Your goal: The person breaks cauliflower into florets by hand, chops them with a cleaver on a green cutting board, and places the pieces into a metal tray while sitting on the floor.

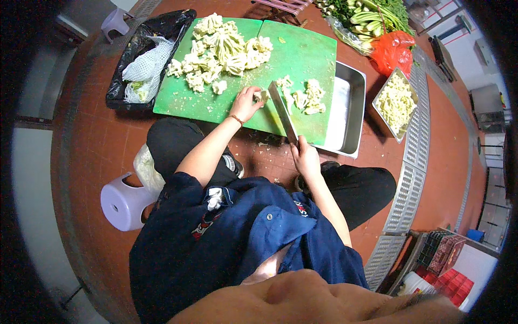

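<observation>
The left hand (245,104) rests on the green cutting board (302,51), its fingers pinched around a small cauliflower piece (262,95) at the fingertips. Just right of that piece stands the blade of a cleaver (281,110), its edge down on the board. The right hand (305,157) is wrapped tight around the cleaver's handle near the board's front edge, closer to the body than the left hand.

Two heaps of cauliflower lie on the board — a large pile of florets (218,51) up to the left, beyond the left hand, and a smaller pile of cut bits (306,97) just right of the blade.

Two metal trays stand to the right of the board: one (345,108) touching its edge and one (396,102) farther out, filled with pale cut pieces. One black bag (145,38) with white netting lies left of the board — and two lavender stools show, one (125,202) by the person's left knee and one (115,22) at the far left.
</observation>
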The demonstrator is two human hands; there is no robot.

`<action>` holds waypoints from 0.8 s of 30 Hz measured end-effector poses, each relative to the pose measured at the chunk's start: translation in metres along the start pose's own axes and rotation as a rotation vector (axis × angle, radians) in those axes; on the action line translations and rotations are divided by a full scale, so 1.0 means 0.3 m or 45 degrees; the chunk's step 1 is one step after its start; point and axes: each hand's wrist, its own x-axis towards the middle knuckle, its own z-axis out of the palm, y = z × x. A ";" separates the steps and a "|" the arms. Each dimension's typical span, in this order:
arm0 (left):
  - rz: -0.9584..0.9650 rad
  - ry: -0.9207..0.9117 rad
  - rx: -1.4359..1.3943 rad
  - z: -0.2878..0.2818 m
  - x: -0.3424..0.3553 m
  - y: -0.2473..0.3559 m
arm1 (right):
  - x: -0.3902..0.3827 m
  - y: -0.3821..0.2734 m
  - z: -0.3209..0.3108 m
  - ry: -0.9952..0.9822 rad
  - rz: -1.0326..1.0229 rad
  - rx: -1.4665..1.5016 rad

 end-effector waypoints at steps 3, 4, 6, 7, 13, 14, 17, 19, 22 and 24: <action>0.082 -0.124 -0.128 -0.015 0.036 0.009 | -0.006 0.004 -0.008 -0.004 0.031 -0.005; 0.172 -0.110 -0.103 -0.015 0.042 0.002 | -0.006 0.008 -0.009 0.002 0.026 0.009; 0.124 -0.007 0.100 0.015 0.031 0.003 | -0.004 0.018 -0.007 0.022 0.020 0.019; 0.100 0.045 0.202 0.032 0.024 0.006 | -0.002 0.024 -0.005 0.035 0.019 0.014; 0.036 0.006 -0.029 0.003 0.047 0.046 | 0.007 0.035 -0.012 0.072 0.025 0.043; 0.065 -0.029 0.033 0.007 0.054 0.051 | -0.002 0.040 -0.017 0.081 0.025 0.056; 0.133 -0.025 0.132 -0.030 0.046 0.020 | -0.017 0.028 -0.011 0.034 0.024 0.039; 0.122 0.019 0.165 -0.026 0.040 0.016 | -0.029 0.012 -0.001 -0.013 0.033 0.023; 0.050 0.008 0.172 -0.017 0.035 0.036 | -0.046 0.017 0.039 -0.025 -0.014 0.043; 0.013 -0.041 0.163 -0.011 0.034 0.055 | -0.048 0.028 0.062 -0.035 -0.004 -0.003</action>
